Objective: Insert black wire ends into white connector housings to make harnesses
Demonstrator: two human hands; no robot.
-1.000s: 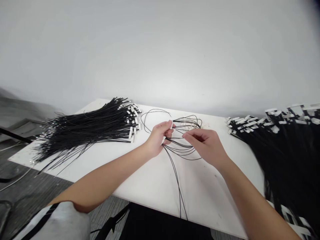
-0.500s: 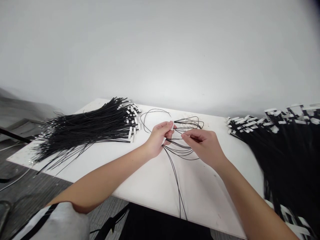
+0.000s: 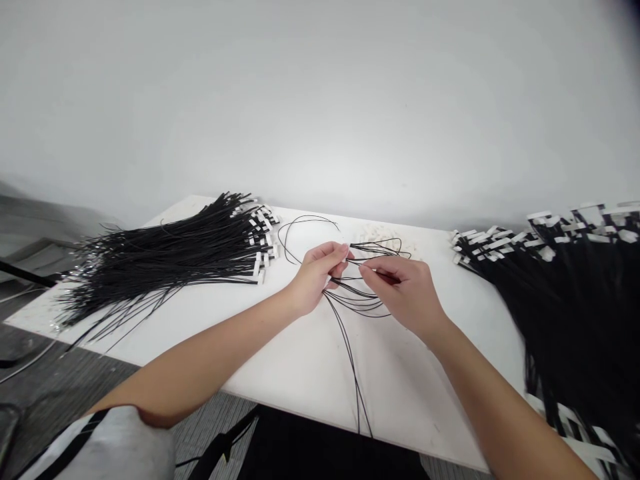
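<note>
My left hand [image 3: 316,275] is closed in a pinch around a small bunch of thin black wires [image 3: 353,303] and what looks like a small white connector at its fingertips. My right hand [image 3: 404,291] is closed too, pinching one black wire end close to the left fingertips. The wires loop out behind both hands and trail down over the front edge of the white table [image 3: 280,347].
A large fan of black wires with white connectors [image 3: 170,257] lies at the table's left. A bigger dark heap of the same wires [image 3: 575,293] covers the right side. Small white pieces [image 3: 375,235] sit behind the hands. Grey floor and cables lie to the left.
My right hand has moved left, bringing its pinched wire end up to my left fingertips. The loops behind the hands have drawn in slightly.
</note>
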